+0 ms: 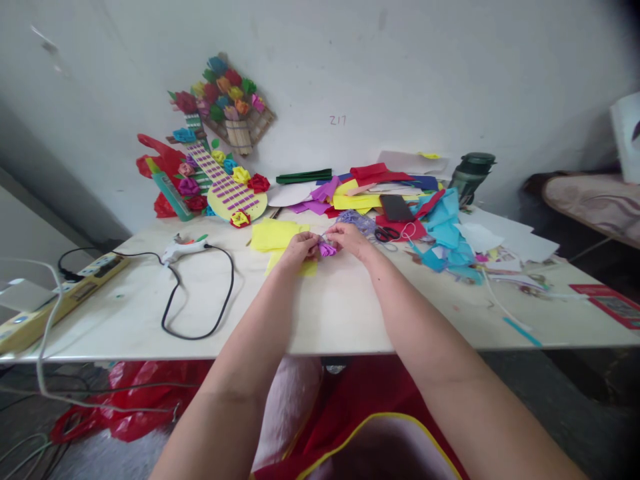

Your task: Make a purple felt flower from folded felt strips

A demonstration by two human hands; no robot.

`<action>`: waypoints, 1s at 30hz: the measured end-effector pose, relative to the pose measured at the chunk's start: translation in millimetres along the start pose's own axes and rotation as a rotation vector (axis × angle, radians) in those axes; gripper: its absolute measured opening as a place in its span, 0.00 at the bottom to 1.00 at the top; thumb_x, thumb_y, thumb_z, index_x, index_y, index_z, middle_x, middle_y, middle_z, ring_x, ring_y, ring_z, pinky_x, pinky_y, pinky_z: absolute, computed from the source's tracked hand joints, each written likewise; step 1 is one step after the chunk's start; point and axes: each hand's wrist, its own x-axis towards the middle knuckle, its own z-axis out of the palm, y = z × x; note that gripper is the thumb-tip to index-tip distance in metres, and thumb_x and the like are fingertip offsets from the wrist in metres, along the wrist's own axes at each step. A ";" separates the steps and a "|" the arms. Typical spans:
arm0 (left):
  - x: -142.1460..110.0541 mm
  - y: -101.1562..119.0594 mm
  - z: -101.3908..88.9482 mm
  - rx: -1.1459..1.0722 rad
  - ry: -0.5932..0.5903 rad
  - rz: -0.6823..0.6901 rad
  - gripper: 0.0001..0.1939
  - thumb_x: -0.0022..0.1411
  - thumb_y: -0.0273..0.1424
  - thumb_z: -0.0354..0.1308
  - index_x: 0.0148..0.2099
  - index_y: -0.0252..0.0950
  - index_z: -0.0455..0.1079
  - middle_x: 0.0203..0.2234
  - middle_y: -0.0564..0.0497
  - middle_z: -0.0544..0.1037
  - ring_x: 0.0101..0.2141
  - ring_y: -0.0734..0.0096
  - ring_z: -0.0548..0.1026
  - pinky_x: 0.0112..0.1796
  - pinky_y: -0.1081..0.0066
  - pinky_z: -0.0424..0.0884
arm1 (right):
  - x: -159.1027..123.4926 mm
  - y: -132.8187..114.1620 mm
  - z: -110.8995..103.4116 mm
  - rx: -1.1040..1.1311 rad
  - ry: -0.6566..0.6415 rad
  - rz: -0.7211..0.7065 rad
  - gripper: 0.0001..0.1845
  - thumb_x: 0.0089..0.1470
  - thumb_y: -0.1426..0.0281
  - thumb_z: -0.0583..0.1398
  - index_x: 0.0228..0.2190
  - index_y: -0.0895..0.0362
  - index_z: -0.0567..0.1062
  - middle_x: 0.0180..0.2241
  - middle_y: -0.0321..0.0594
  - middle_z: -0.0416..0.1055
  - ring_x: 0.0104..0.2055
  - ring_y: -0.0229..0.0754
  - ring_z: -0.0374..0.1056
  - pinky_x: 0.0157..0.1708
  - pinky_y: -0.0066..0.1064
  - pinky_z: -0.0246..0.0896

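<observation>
Over the middle of the table, my left hand [304,247] is closed around the base of a small purple crepe-paper flower [327,250]. My right hand [347,239] has its fingers pinched together just above the flower, at what looks like a thin thread; its exact grip is too small to make out. Yellow crepe paper [275,235] lies under and beside my left hand. Behind my right hand is a tangle of lavender yarn [359,221], with black-handled scissors [387,234] to its right.
A glue gun [184,249] with a looped black cord lies left, near a power strip [83,293]. A paper-flower guitar [235,198] and a glue bottle [170,193] stand behind. Coloured paper, a phone [396,208], blue paper scraps [445,230] and a dark bottle [471,177] occupy the right.
</observation>
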 end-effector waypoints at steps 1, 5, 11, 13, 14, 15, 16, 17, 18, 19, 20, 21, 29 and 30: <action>0.1 0.0 0.3 0.013 0.004 -0.002 0.10 0.55 0.32 0.59 0.28 0.34 0.62 0.12 0.59 0.61 0.13 0.83 0.57 0.18 0.79 0.62 | -0.3 0.0 -0.5 -0.026 -0.008 0.008 0.02 0.43 0.76 0.59 0.23 0.59 0.72 0.19 0.33 0.68 0.20 0.33 0.61 0.20 0.25 0.59; 1.0 -1.3 0.5 0.041 0.008 -0.004 0.10 0.56 0.32 0.59 0.28 0.34 0.62 0.11 0.59 0.62 0.12 0.82 0.58 0.17 0.79 0.62 | 0.3 2.1 -0.6 -0.074 -0.025 0.052 0.03 0.41 0.77 0.60 0.22 0.60 0.74 0.17 0.33 0.67 0.18 0.32 0.60 0.17 0.24 0.55; 3.5 -5.1 -1.4 0.037 -0.026 0.021 0.10 0.55 0.32 0.60 0.28 0.35 0.62 0.11 0.60 0.61 0.12 0.82 0.58 0.18 0.78 0.62 | 3.0 7.6 4.9 -0.019 -0.055 0.089 0.07 0.38 0.82 0.61 0.22 0.61 0.75 0.14 0.30 0.67 0.16 0.30 0.58 0.17 0.22 0.52; 3.9 -5.6 -1.7 0.046 -0.033 0.020 0.10 0.55 0.32 0.60 0.28 0.35 0.62 0.11 0.60 0.61 0.12 0.82 0.58 0.18 0.78 0.62 | 3.6 8.0 6.7 0.033 -0.036 0.095 0.08 0.37 0.84 0.61 0.22 0.61 0.74 0.15 0.31 0.68 0.17 0.30 0.60 0.18 0.22 0.54; 4.0 -5.6 -1.7 0.051 -0.030 0.017 0.10 0.55 0.32 0.60 0.28 0.35 0.62 0.11 0.59 0.61 0.12 0.82 0.58 0.18 0.78 0.62 | 3.7 7.8 7.3 0.056 -0.027 0.099 0.09 0.37 0.85 0.60 0.22 0.61 0.74 0.15 0.31 0.69 0.17 0.30 0.61 0.19 0.22 0.55; 4.1 -5.5 -1.7 0.055 -0.025 0.015 0.10 0.55 0.32 0.60 0.28 0.35 0.62 0.11 0.59 0.61 0.12 0.82 0.58 0.18 0.78 0.62 | 3.7 7.4 7.7 0.074 -0.020 0.101 0.10 0.37 0.86 0.60 0.23 0.61 0.74 0.15 0.31 0.69 0.17 0.30 0.61 0.20 0.22 0.56; 4.2 -5.4 -1.5 0.058 -0.017 0.016 0.10 0.55 0.32 0.60 0.28 0.35 0.62 0.11 0.59 0.61 0.12 0.82 0.58 0.18 0.78 0.63 | 3.4 6.7 7.7 0.084 -0.016 0.101 0.10 0.37 0.86 0.60 0.23 0.61 0.74 0.15 0.31 0.69 0.18 0.31 0.62 0.20 0.22 0.57; 4.2 -5.2 -1.4 0.060 -0.011 0.017 0.10 0.56 0.32 0.60 0.28 0.35 0.62 0.11 0.59 0.61 0.13 0.82 0.58 0.18 0.78 0.63 | 3.0 6.0 7.5 0.090 -0.012 0.099 0.10 0.36 0.86 0.60 0.23 0.61 0.74 0.15 0.31 0.69 0.17 0.31 0.62 0.20 0.23 0.57; 4.2 -5.0 -1.1 0.060 -0.007 0.019 0.10 0.56 0.32 0.60 0.28 0.35 0.62 0.11 0.59 0.61 0.13 0.82 0.58 0.18 0.78 0.63 | 2.5 5.1 7.0 0.095 -0.009 0.095 0.11 0.36 0.87 0.60 0.23 0.61 0.74 0.15 0.31 0.68 0.17 0.31 0.62 0.20 0.23 0.57; 4.1 -4.7 -0.9 0.059 -0.005 0.020 0.10 0.56 0.32 0.59 0.28 0.35 0.62 0.11 0.59 0.61 0.12 0.82 0.57 0.17 0.78 0.63 | 1.9 4.2 6.4 0.099 -0.007 0.087 0.11 0.36 0.87 0.59 0.23 0.61 0.74 0.14 0.30 0.67 0.17 0.31 0.61 0.19 0.23 0.57; 3.9 -4.4 -0.6 0.059 -0.003 0.019 0.10 0.56 0.32 0.59 0.28 0.35 0.61 0.11 0.59 0.61 0.12 0.82 0.57 0.17 0.78 0.62 | 1.3 3.4 5.7 0.103 -0.004 0.080 0.12 0.36 0.88 0.59 0.23 0.61 0.73 0.13 0.29 0.66 0.16 0.31 0.61 0.19 0.23 0.56; 3.5 -4.0 -0.2 0.058 0.002 0.016 0.11 0.56 0.32 0.59 0.28 0.35 0.61 0.11 0.59 0.61 0.12 0.82 0.57 0.17 0.78 0.62 | 0.8 2.7 4.9 0.109 -0.003 0.073 0.12 0.36 0.88 0.58 0.23 0.61 0.73 0.13 0.29 0.66 0.16 0.31 0.60 0.19 0.23 0.56; 1.1 -1.2 1.3 0.059 0.023 0.008 0.13 0.55 0.34 0.61 0.27 0.35 0.61 0.11 0.59 0.62 0.12 0.82 0.57 0.17 0.79 0.62 | 2.5 3.5 0.3 0.163 -0.022 0.067 0.10 0.38 0.87 0.60 0.22 0.61 0.74 0.14 0.30 0.67 0.17 0.31 0.62 0.20 0.24 0.59; 1.4 -1.3 1.2 0.057 0.020 0.012 0.13 0.55 0.34 0.61 0.27 0.35 0.61 0.11 0.59 0.62 0.12 0.82 0.57 0.17 0.79 0.61 | 3.1 3.9 0.2 0.164 -0.016 0.067 0.10 0.38 0.87 0.60 0.22 0.61 0.74 0.14 0.30 0.67 0.16 0.31 0.62 0.19 0.24 0.59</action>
